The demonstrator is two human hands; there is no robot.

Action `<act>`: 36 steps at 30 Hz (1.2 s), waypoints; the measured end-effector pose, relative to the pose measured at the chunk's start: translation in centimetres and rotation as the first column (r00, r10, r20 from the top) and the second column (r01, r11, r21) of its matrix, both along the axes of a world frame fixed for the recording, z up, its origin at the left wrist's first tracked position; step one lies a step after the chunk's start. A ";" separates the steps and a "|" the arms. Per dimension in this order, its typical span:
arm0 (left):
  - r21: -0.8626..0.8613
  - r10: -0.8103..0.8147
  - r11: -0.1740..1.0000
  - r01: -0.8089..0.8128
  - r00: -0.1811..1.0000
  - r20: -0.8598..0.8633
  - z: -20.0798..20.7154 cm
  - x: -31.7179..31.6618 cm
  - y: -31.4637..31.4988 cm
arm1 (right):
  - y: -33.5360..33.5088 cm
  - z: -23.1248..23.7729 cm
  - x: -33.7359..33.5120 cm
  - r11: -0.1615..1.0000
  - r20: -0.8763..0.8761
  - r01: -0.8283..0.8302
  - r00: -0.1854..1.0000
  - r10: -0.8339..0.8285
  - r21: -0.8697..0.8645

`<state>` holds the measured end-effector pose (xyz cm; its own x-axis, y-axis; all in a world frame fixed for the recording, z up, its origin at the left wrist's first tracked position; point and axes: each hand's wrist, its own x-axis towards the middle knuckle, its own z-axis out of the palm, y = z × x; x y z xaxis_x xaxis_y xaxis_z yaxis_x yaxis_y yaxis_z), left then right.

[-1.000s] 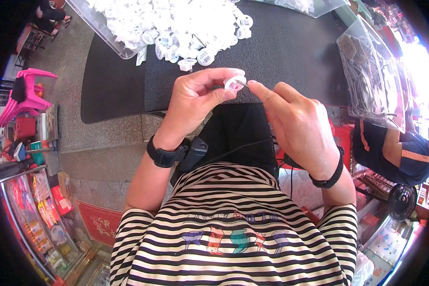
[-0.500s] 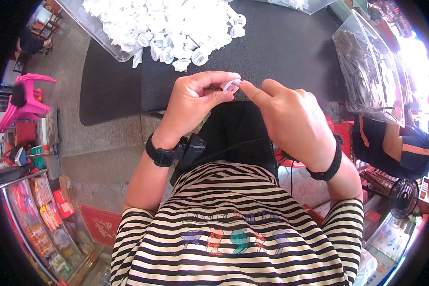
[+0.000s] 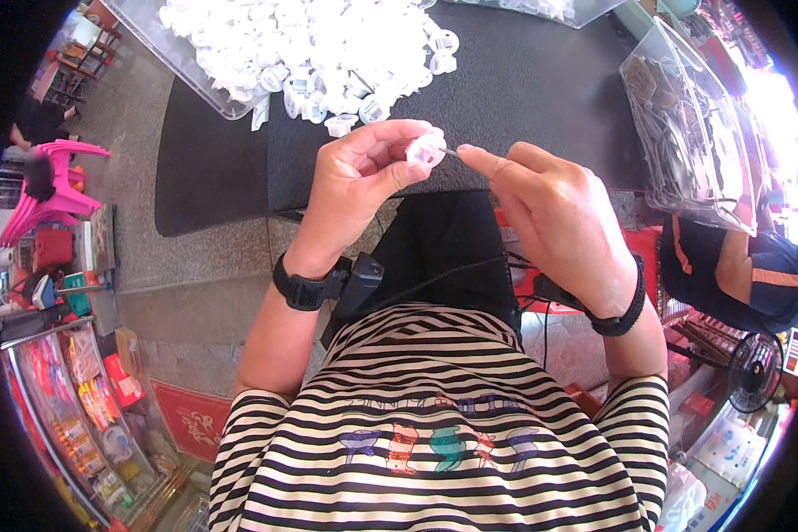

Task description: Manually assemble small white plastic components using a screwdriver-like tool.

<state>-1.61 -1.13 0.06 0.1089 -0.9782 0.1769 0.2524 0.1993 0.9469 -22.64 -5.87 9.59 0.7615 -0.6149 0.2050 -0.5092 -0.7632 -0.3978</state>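
Between the thumb and fingers of my left hand [image 3: 356, 182] is a small round white plastic piece [image 3: 425, 152], with an opening in its face turned toward the right. My right hand [image 3: 550, 213] has its fingers closed on a thin metal rod [image 3: 449, 152], whose far end reaches the white piece; whether it enters the opening I cannot tell. Both hands are above the near edge of the black table [image 3: 523, 97]. Beyond them lies a large heap of similar white plastic pieces [image 3: 301, 58], several of them spread toward me.
A clear plastic bin [image 3: 213, 93] stands at the heap's left. At the table's right is another clear box [image 3: 678, 133] with thin dark parts inside. A person in dark clothes [image 3: 727, 275] is at the right, near a black fan [image 3: 754, 372]. Pink stools [image 3: 58, 191] stand at left.
My right hand has drawn back slightly to the right, and more of the metal rod shows. My left hand has shifted a little left and up, with the white piece turned.
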 end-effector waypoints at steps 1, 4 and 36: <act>-0.002 0.000 1.000 0.000 1.000 0.001 0.0 0.1 0.0 | 0.0 0.0 0.2 1.000 -0.007 -0.002 1.000 0.002 0.004; -0.014 -0.012 1.000 0.011 1.000 -0.027 0.1 0.1 0.0 | -0.1 -0.1 0.5 1.000 -0.004 -0.007 1.000 0.007 -0.001; -0.003 -0.025 1.000 0.025 1.000 0.005 0.1 0.2 0.1 | 1.1 -1.6 -0.2 0.992 0.009 0.036 0.999 -0.036 -0.121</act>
<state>-1.44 -1.01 0.14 0.0835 -0.9800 0.1807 0.2530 0.1962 0.9474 -22.83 -4.72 7.97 0.7377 -0.6122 0.2848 -0.5348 -0.7872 -0.3070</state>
